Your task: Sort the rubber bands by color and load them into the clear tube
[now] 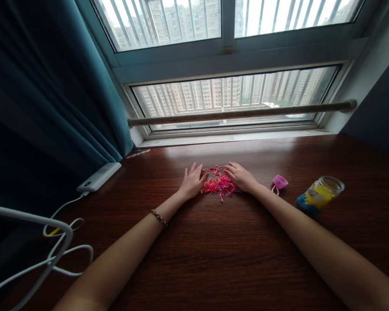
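A loose pile of small pink and red clip-like pieces (pixel 219 185) lies on the dark wooden tabletop (pixel 201 250). At its left edge my left hand (pixel 192 181) rests with fingers spread, the thumb side against the pieces. On the right side of the pile is my right hand (pixel 240 176), fingers stretched out and touching or close to the pieces. Neither hand grips anything that I can see. A few pieces lie apart from the heap at its far and near edges. A beaded bracelet (pixel 159 217) circles my left wrist.
Right of my right hand lies a pink cap with a loop (pixel 280 182). Beyond my right forearm stands an open clear jar (pixel 320 194) holding yellow and blue pieces. At the left are a white power bank (pixel 99 177) and white cables (pixel 65 246). A curtain and window border the table.
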### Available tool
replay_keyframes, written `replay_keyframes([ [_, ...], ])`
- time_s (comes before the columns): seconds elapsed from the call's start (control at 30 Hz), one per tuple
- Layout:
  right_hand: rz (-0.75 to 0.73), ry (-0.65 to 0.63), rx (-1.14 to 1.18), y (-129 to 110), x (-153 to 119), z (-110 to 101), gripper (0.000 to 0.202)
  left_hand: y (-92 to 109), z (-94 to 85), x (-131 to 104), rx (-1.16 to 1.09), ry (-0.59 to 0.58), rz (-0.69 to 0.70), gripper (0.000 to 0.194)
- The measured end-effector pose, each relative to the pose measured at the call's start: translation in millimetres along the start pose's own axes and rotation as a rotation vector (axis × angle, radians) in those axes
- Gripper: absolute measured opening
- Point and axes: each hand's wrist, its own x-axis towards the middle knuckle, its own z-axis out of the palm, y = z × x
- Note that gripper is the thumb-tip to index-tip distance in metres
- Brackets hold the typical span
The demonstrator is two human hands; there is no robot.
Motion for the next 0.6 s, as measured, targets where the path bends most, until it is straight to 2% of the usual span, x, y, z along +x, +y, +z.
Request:
replay_keyframes([
  [0.1, -0.078, -0.097, 0.078, -17.1, -2.5, 2.8, 0.036, 3.1, -2.0, 2.4, -0.061, -0.175, 0.099, 0.053],
  [0.2, -0.102, -0.136, 0.163, -33.0, -9.3, 3.9, 0.043, 7.3, -9.7, -2.7, -0.186, -0.213, 0.226, 0.046],
  [0.27, -0.076, -0.097, 0.227, -37.7, -14.8, 3.1, 0.049, 9.2, -15.2, -7.4, -0.292, -0.215, 0.302, 0.042],
  [0.33, -0.007, 0.005, 0.366, -37.0, -19.2, 0.9, 0.052, 9.7, -19.0, -11.7, -0.404, -0.184, 0.341, 0.039],
  [0.4, 0.095, 0.143, 0.555, -32.5, -21.3, -2.5, 0.051, 8.3, -20.2, -14.5, -0.518, -0.108, 0.297, 0.038],
  [0.47, 0.203, 0.270, 0.648, -26.2, -21.1, -6.0, 0.052, 5.1, -19.0, -15.5, -0.616, 0.001, 0.184, 0.036],
  [0.53, 0.288, 0.343, 0.596, -20.4, -19.3, -9.1, 0.052, 0.7, -16.5, -15.0, -0.664, 0.104, 0.060, 0.032],
  [0.6, 0.328, 0.359, 0.498, -17.5, -17.4, -11.5, 0.047, -3.8, -14.2, -14.4, -0.656, 0.187, -0.027, 0.027],
])
